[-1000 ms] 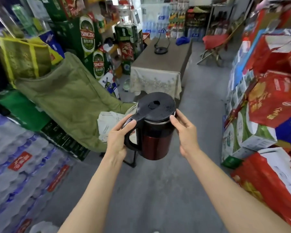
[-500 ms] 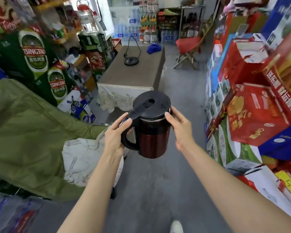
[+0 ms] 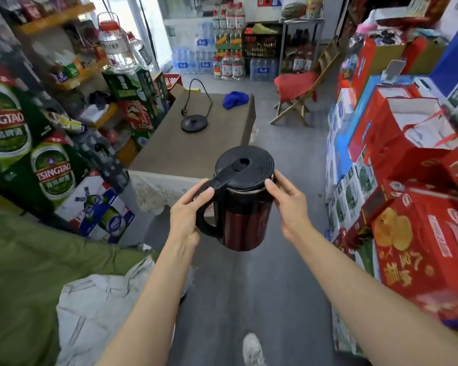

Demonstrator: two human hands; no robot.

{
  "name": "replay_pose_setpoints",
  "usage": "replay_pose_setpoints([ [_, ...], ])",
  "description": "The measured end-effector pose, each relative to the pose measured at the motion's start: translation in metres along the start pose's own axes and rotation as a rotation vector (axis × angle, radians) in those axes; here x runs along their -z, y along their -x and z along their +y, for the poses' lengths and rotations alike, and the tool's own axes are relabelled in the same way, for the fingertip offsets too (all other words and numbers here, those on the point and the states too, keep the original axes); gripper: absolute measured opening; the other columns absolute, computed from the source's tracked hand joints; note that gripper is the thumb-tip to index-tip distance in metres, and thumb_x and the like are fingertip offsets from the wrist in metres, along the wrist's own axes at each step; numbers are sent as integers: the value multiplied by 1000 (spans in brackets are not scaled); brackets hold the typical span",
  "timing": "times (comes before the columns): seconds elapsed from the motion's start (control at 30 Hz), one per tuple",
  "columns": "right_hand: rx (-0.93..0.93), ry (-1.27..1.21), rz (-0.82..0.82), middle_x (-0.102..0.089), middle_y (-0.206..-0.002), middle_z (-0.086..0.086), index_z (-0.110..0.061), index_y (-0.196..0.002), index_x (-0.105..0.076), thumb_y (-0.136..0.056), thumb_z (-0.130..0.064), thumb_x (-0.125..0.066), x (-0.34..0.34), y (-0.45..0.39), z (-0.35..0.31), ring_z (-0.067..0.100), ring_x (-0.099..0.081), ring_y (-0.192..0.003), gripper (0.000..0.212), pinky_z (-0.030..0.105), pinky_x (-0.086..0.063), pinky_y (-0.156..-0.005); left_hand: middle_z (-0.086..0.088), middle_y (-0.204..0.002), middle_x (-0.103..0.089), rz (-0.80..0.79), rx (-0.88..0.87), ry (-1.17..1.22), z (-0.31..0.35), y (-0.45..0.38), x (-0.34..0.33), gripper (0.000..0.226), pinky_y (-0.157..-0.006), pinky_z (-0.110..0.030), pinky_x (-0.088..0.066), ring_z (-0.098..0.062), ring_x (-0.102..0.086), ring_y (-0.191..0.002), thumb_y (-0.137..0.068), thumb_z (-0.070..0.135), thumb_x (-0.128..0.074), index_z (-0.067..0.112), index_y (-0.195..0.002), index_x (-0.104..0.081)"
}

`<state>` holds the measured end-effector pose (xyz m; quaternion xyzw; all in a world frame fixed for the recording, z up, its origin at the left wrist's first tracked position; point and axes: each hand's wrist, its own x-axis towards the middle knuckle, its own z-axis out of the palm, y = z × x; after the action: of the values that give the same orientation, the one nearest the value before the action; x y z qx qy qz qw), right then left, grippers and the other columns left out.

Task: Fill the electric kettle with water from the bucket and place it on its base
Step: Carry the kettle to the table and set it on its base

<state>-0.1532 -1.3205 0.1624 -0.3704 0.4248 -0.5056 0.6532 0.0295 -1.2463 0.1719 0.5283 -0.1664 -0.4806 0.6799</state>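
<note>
I carry a dark red electric kettle [image 3: 245, 220] with a closed black lid in front of me, above the floor. My left hand [image 3: 187, 219] grips its black handle, thumb on the handle's top. My right hand [image 3: 288, 204] presses against the kettle's right side near the rim. The round black kettle base [image 3: 194, 123] lies on a brown table [image 3: 169, 154] ahead, its cord looping behind it. No bucket is in view.
A blue cloth [image 3: 234, 99] lies at the table's far end. Green beer cartons [image 3: 37, 154] stack on the left, red gift boxes [image 3: 418, 233] on the right. A folding chair [image 3: 299, 99] stands beyond. A green cover with a white cloth [image 3: 98, 307] sits low left. Grey floor [image 3: 280, 154] runs between.
The table and base have come closer and now sit more toward the middle of the view; the green cover has slid down to the left. Both hands keep the same hold on the kettle.
</note>
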Motion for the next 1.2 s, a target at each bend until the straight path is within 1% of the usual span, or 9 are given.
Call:
replay_pose_setpoints([
  [0.2, 1, 14, -26, -60, -137, 7, -5, -140, -51, -89, -4, -66, -21, -111, -22, 12, -57, -124, 53, 11, -50, -86, 0, -94, -79, 8, -2, 6, 18, -106, -43, 32, -69, -19, -55, -12, -74, -81, -83, 1, -72, 11, -113, -72],
  [0.33, -10, 16, -54, -57, -140, 11, -3, -141, -49, -90, -2, -65, -34, -184, -35, 13, -55, -127, 54, 9, -50, -85, -4, -103, -78, 39, -39, 0, 27, -171, -68, 41, -77, -22, -55, -16, -74, -90, -71, 10, -80, 14, -111, -74],
  [0.4, -14, 29, -82, -56, -141, 9, -3, -141, -49, -90, -1, -65, -39, -222, -39, 11, -54, -125, 53, 7, -50, -79, -7, -108, -77, 64, -49, 7, 29, -202, -82, 48, -80, -24, -55, -19, -73, -95, -64, 15, -82, 14, -111, -75],
  [0.5, -22, 30, -134, -56, -139, 8, -2, -141, -47, -91, 1, -63, -47, -282, -46, 3, -57, -113, 53, 7, -48, -76, -5, -106, -77, 105, -80, 3, 32, -249, -104, 47, -79, -24, -55, -16, -73, -93, -64, 16, -81, 16, -110, -75],
  [0.6, -27, 39, -199, -59, -133, 2, -3, -141, -48, -89, 1, -65, -57, -345, -50, -7, -60, -103, 54, 10, -49, -82, 1, -100, -78, 163, -114, -2, 34, -298, -123, 38, -78, -23, -56, -12, -73, -89, -76, 7, -76, 14, -113, -73],
  [0.77, -65, 77, -276, -58, -140, 2, -9, -141, -51, -87, -6, -69, -79, -432, -50, 7, -54, -125, 57, 19, -47, -100, -1, -102, -78, 235, -141, 22, 42, -368, -141, 30, -75, -21, -56, -13, -74, -91, -81, 5, -73, 17, -109, -75],
  [0.9, -95, 94, -330, -58, -140, 3, -8, -141, -51, -86, -4, -70, -105, -492, -42, 7, -56, -122, 59, 9, -49, -82, -5, -106, -77, 294, -152, 73, 51, -417, -146, 35, -78, -22, -56, -17, -73, -92, -73, 6, -77, 16, -107, -77],
  [0.97, -112, 130, -365, -58, -140, 3, -9, -141, -51, -86, -6, -71, -120, -524, -36, 9, -56, -123, 59, 9, -49, -81, -6, -107, -77, 335, -156, 95, 53, -445, -146, 37, -78, -22, -56, -17, -73, -91, -71, 7, -77, 16, -108, -76],
  [1.2, -184, 210, -518, -52, -146, 3, -11, -144, -48, -90, -9, -67, -180, -612, -27, 12, -48, -130, 57, 4, -48, -75, -4, -100, -78, 482, -177, 145, 75, -521, -141, 30, -69, -21, -56, -14, -74, -83, -81, 0, -72, 14, -107, -75],
])
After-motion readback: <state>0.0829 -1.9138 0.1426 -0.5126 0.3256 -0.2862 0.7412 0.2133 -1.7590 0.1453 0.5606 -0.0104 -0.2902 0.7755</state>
